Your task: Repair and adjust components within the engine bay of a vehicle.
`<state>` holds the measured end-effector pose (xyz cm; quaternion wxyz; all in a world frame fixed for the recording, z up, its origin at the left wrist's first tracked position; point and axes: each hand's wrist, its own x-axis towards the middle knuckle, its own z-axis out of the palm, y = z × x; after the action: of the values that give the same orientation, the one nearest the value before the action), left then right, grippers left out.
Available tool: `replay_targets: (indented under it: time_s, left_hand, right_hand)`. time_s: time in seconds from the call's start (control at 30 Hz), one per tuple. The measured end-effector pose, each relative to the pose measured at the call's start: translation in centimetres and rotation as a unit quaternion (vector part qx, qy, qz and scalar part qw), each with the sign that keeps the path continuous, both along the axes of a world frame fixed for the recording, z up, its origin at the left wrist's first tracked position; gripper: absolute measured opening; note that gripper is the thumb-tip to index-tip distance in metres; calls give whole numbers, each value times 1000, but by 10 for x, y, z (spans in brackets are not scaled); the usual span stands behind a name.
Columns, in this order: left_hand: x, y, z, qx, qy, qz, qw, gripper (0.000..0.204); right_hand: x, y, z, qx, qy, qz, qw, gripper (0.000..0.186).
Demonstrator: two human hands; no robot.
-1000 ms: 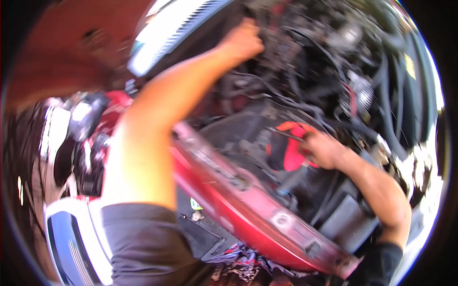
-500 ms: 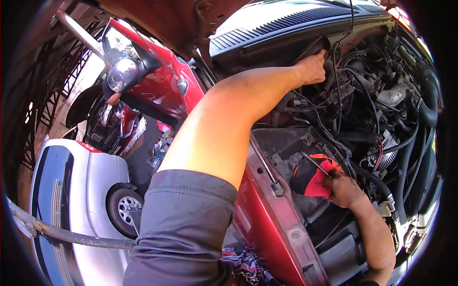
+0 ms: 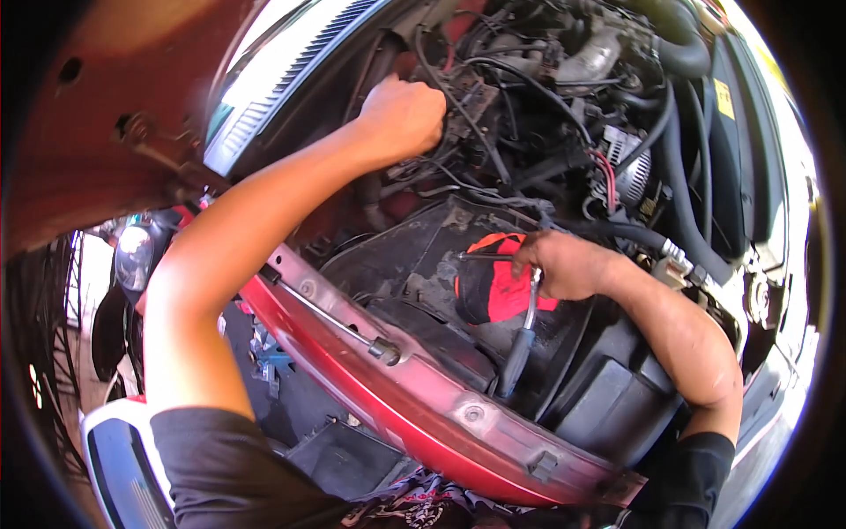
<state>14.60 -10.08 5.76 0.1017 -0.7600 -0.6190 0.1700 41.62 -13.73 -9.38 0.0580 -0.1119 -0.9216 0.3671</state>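
- I see cables (image 3: 487, 143) crowding the left hand (image 3: 401, 116) on its right.
- I have open room between the left forearm (image 3: 264, 198) and the red cloth (image 3: 509, 298).
- The ratchet (image 3: 518, 357) blocks me below the right hand (image 3: 568, 264); a thick hose (image 3: 677, 189) stands farther right.

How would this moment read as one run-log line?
left hand: curled near wiring, contents hidden | right hand: holds ratchet | red-black cloth: beside right hand | place: engine bay
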Motion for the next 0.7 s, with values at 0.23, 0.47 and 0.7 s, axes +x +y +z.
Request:
replay_targets:
  time_s: [0.23,0.47,0.7]
  left_hand:
    - [82,-133,-9,-344,-642,266,632,57]
    - [116,-126,-29,-281,-720,351,529,33]
    - [110,-94,-30,-237,-700,190,646,55]
  right_hand:
    - [-6,1,44,-104,158,-115,975,32]
    - [-3,7,55,-172,259,-237,920,37]
    - [20,36,65,-339,218,-275,873,65]
